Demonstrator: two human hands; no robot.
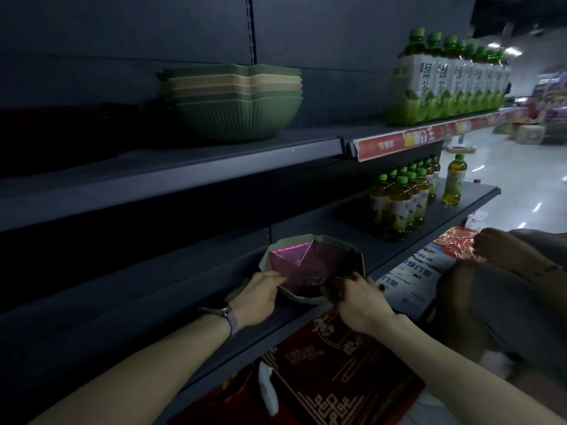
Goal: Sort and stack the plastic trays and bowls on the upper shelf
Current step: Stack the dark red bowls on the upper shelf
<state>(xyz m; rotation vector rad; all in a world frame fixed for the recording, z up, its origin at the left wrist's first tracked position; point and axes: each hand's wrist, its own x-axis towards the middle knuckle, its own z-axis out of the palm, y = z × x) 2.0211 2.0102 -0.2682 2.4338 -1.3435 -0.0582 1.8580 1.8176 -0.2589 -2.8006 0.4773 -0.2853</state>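
Presently we record a pale green bowl point(302, 299) standing on the middle shelf point(153, 302) of a dark store rack. A pink translucent tray point(294, 259) sits inside that bowl, tilted, with its far edge raised above the rim.

The left hand point(254, 297) is at the bowl's near-left rim, fingers curled over the edge in a grip. A watch point(221, 311) is on that wrist. The right hand point(359, 302) is at the bowl's near-right rim, fingers likewise curled over the edge. We cannot tell whether either hand also catches the tray. A small dark item lies in the tray between the 2 hands, too dim to identify.

Above the bowl and to its left, on the upper shelf point(184, 167), stands 1 nested stack of green and beige bowls point(233, 99). Above the bowl and to its right, labelled green tea bottles point(445, 84) line the same upper level. More green-capped bottles point(399, 204) stand to the right of the bowl on its own shelf level.

Below the bowl we note a red patterned mat point(337, 378). To the right of the bowl is a second person in grey point(506, 302).
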